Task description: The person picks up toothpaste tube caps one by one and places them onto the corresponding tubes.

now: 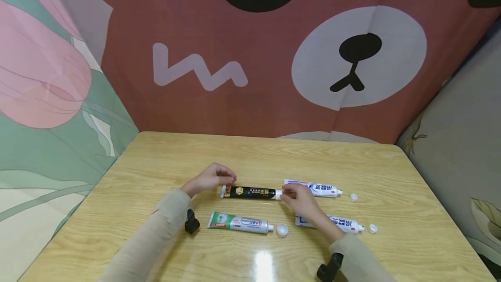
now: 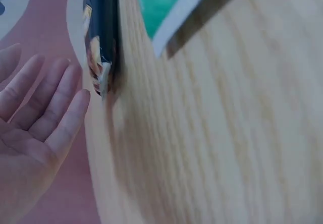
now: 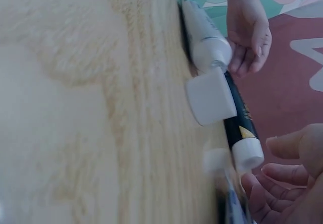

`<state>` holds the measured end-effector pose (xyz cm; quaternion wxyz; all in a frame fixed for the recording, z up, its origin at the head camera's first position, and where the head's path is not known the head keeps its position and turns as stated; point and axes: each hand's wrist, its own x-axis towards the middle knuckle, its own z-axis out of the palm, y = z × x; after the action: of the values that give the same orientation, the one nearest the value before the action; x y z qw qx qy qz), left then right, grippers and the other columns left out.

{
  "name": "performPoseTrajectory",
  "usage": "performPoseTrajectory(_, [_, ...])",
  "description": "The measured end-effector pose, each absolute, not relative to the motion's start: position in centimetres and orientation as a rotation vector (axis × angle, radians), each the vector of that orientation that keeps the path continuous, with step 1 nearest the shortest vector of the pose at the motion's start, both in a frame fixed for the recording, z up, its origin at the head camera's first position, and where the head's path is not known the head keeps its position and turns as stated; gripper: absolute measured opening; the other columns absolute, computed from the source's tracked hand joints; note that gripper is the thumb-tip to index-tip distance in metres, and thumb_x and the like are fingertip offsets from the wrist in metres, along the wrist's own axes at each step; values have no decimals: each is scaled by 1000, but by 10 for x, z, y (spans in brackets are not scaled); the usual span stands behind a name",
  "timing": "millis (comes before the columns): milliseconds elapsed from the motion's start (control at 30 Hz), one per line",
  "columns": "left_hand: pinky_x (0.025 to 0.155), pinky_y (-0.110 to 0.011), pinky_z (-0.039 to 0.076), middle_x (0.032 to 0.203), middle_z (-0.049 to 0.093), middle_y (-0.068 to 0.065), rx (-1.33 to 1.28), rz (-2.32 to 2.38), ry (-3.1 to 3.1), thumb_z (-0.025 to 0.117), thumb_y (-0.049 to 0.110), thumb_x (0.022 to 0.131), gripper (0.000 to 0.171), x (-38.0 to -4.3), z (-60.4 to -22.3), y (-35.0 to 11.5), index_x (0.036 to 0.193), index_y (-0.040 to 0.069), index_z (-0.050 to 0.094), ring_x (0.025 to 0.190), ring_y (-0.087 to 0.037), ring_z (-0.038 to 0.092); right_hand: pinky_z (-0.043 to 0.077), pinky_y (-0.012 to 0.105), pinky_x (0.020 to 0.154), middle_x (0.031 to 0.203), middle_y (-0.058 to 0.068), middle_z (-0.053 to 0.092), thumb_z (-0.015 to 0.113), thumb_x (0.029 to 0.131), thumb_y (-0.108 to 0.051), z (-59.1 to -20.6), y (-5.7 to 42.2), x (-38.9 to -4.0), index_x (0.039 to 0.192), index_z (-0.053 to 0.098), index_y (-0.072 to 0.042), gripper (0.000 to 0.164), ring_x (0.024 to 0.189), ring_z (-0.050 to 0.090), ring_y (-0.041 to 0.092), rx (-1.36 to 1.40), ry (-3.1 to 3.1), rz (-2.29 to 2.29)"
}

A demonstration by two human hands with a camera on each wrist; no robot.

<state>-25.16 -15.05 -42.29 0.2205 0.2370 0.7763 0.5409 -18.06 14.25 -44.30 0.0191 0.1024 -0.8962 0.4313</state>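
A black toothpaste tube (image 1: pixel 252 193) with a white cap (image 3: pixel 248 154) lies across the middle of the table. My left hand (image 1: pixel 213 176) is at its flat crimped end; the left wrist view shows that hand's fingers (image 2: pixel 65 95) loosely extended beside the tube, holding nothing. At the other end, my right hand (image 1: pixel 303 201) is by the cap, its relaxed fingers spread around it without a grip. A green and silver toothpaste tube (image 1: pixel 240 223) lies nearer, uncapped, with its round white cap (image 1: pixel 282 230) beside the nozzle.
Two white and blue toothpaste tubes lie uncapped on the right, one farther back (image 1: pixel 322 189), one nearer (image 1: pixel 346 224) and partly behind my right forearm. Small white caps, one far (image 1: pixel 354 197) and one near (image 1: pixel 373 229), sit by their nozzles. A printed cloth (image 1: pixel 266 99) hangs behind the table (image 1: pixel 156 151).
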Motion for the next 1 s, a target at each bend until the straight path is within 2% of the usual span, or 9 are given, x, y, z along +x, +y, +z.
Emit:
performPoseTrajectory(200, [77, -42, 49, 100, 61, -27, 724, 1513, 2227, 56, 8, 90, 28, -243, -421, -156, 107, -14, 57, 90, -38, 60, 50, 31, 69, 102, 13, 63, 69, 79, -12, -432, 155, -170, 105, 63, 2, 30, 81, 60, 21, 315, -2788, 1348])
performPoseTrajectory(333, [71, -36, 50, 96, 62, -25, 733, 1519, 2249, 60, 9, 88, 28, -235, -421, -160, 104, -13, 59, 85, -38, 59, 48, 29, 66, 103, 11, 63, 69, 80, -14, -428, 162, -164, 106, 64, 0, 30, 80, 58, 18, 379, -2798, 1325])
performPoseTrajectory(467, [71, -29, 49, 97, 61, -25, 748, 1537, 2214, 62, 6, 85, 29, -227, -418, -161, 107, -13, 57, 85, -31, 61, 48, 26, 64, 103, 15, 62, 70, 80, -16, -426, 169, -159, 108, 62, 2, 34, 80, 58, 19, 492, -2805, 1360])
performPoseTrajectory(667, [71, -28, 49, 96, 61, -27, 826, 1506, 2152, 66, 4, 81, 32, -217, -416, -158, 108, -12, 56, 80, -18, 59, 49, 24, 65, 102, 20, 60, 72, 78, -22, -423, 179, -151, 113, 57, 7, 47, 79, 59, 20, 696, -2814, 1454])
performPoseTrajectory(867, [66, -27, 49, 101, 58, -30, 897, 1451, 2068, 67, 1, 79, 38, -209, -418, -157, 112, -12, 54, 78, -15, 56, 49, 26, 66, 102, 20, 58, 76, 74, -22, -424, 185, -142, 114, 56, 7, 53, 82, 58, 27, 771, -2768, 1554])
performPoseTrajectory(1000, [66, -25, 48, 103, 58, -28, 896, 1411, 2035, 68, 0, 77, 41, -204, -419, -156, 114, -10, 54, 78, -15, 55, 48, 25, 62, 99, 14, 59, 77, 72, -25, -429, 187, -135, 114, 57, 4, 55, 80, 57, 24, 816, -2773, 1508])
